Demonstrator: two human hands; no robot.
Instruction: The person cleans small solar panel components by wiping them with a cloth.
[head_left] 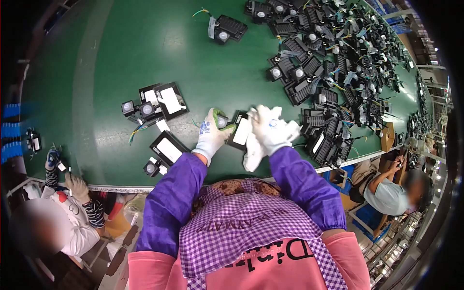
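My left hand [211, 134], in a white glove with a green palm, grips a black floodlight [240, 131] by its round-lensed sensor end. The light lies face up on the green table, its pale panel partly covered. My right hand [271, 129], also gloved in white, presses a crumpled white cloth [253, 153] against the panel's right side. The fingers of that hand are bunched around the cloth and partly blend with it. Left of my hands lie several more floodlights [172, 100] with panels facing up, and another one [167, 148] sits close to my left sleeve.
A large heap of black floodlights [309, 70] with wires covers the right side of the table [159, 53]. One separate floodlight [231, 29] lies at the far middle. A co-worker's gloved hand [77, 187] is at the left edge; another person [389, 193] sits at the right.
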